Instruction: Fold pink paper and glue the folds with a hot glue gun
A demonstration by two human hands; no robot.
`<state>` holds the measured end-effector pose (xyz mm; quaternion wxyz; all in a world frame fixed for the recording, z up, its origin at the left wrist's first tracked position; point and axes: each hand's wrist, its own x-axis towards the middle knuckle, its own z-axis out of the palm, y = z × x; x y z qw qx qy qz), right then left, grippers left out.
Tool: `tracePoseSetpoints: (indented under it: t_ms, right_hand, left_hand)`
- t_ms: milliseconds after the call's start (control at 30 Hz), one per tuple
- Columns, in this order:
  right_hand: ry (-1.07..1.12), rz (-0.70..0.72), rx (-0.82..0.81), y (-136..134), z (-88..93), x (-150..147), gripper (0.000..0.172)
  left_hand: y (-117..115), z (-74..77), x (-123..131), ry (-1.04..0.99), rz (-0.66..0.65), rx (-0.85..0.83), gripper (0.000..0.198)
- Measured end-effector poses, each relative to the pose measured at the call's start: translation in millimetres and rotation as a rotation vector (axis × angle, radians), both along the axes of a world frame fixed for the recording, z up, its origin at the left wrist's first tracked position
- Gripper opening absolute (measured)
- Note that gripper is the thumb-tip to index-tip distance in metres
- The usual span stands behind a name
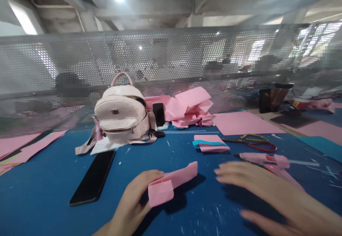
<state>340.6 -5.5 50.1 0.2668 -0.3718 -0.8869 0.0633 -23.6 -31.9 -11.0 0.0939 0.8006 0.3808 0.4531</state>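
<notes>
My left hand [137, 197] grips a folded pink paper piece [161, 192] between thumb and fingers, and a narrow strip of it sticks out to the right. On the right, my right hand [256, 184] hovers over the blue table with its fingers stretched and the thumb apart, holding nothing. Just beyond it lies a pink glue gun [278, 160] with a red light and a clear glue stick in its back. Scissors [259, 143] with red and yellow handles rest behind the gun. Left of them is a folded pink piece [211, 144] with a blue strip.
A black phone [93, 177] lies at the left. Behind it stands a white backpack [124, 111], with another phone [159, 114] and crumpled pink paper [191, 106] beside it. A perforated metal screen [160, 58] borders the table [197, 216]. Pink sheets [247, 122] lie at the back right.
</notes>
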Motion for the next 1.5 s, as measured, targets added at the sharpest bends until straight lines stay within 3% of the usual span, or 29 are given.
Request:
tracePoseSetpoints:
  t_ms: [67, 133, 267, 333, 467, 600, 800, 967, 1100, 1300, 1500]
  right_hand:
    - [-0.037, 0.095, -0.021, 17.4, 11.8, -38.1, 0.049]
    - [0.072, 0.162, -0.055, 33.8, 12.3, -69.5, 0.043]
    - [0.377, 0.295, -0.159, 53.6, -11.8, -106.7, 0.012]
    - [0.48, 0.308, -0.218, 57.0, -25.4, -114.8, 0.011]
    - [0.563, 0.262, -0.296, 56.9, -36.8, -118.8, 0.01]
    - [0.551, 0.225, -0.323, 55.2, -30.3, -119.1, 0.011]
    - [0.55, 0.239, -0.274, 51.9, -24.1, -122.4, 0.013]
    - [0.516, 0.275, -0.153, 46.2, -22.8, -122.6, 0.012]
    - [0.477, 0.299, -0.008, 41.7, -19.3, -121.2, 0.014]
    - [0.393, 0.324, 0.13, 34.6, -17.2, -117.1, 0.026]
    - [0.378, 0.4, 0.161, 30.8, -14.5, -116.4, 0.031]
  left_hand:
    - [-1.8, 0.0, -0.2, -0.01, -0.018, -0.011, 0.04]
    - [-3.1, 1.6, -0.4, -0.02, -0.03, -0.027, 0.042]
    - [-1.3, 5.7, -1.5, -0.025, -0.032, -0.082, 0.045]
    - [1.4, 5.7, -2.1, -0.054, -0.013, -0.147, 0.043]
    - [7.1, 1.2, -1.2, -0.237, 0.022, -0.301, 0.047]
    - [13.1, -8.3, 4.1, -0.537, 0.087, -0.453, 0.069]
    - [27.3, -23.3, 14.3, -1.041, 0.019, -0.589, 0.085]
    - [31.6, -20.1, 18.1, -1.364, 0.003, -0.856, 0.087]
    - [23.8, -13.3, 22.8, -1.451, -0.057, -1.031, 0.081]
    - [10.7, -1.5, 28.1, -1.422, -0.124, -1.013, 0.067]
    - [-4.4, 26.3, 28.0, -1.435, -0.151, -1.041, 0.084]
